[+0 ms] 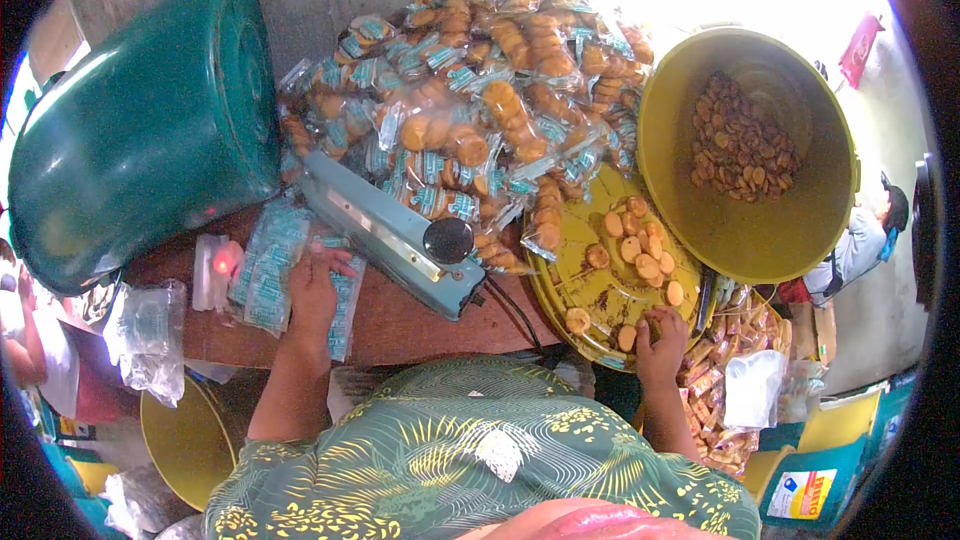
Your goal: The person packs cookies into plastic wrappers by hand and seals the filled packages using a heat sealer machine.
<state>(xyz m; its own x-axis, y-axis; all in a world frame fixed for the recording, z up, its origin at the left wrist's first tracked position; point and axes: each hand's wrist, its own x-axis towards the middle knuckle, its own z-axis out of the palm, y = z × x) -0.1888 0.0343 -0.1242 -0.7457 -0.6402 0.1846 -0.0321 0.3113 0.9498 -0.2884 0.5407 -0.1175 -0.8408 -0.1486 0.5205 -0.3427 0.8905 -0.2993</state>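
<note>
My left hand (315, 285) lies on a stack of clear plastic bags with blue-green print (270, 258), its fingers stretched out to the right. A blue heat sealer (385, 230) with a black knob stands diagonally just beyond it. My right hand (661, 342) is at the near edge of a yellow lid (570, 280), fingers apart and slightly bent, beside a round cookie (627, 338). Several loose round cookies (645, 245) are scattered on that lid. Behind the sealer rises a big heap of filled cookie packs (470, 110).
A green tub (150, 130) lies tilted at the left. At the right a yellow tub (650, 130) holds many cookies. Packed goods (710, 390) sit below the lid. A clear plastic bag (145, 335) hangs at the table's left edge. Another person (860, 245) is at the far right.
</note>
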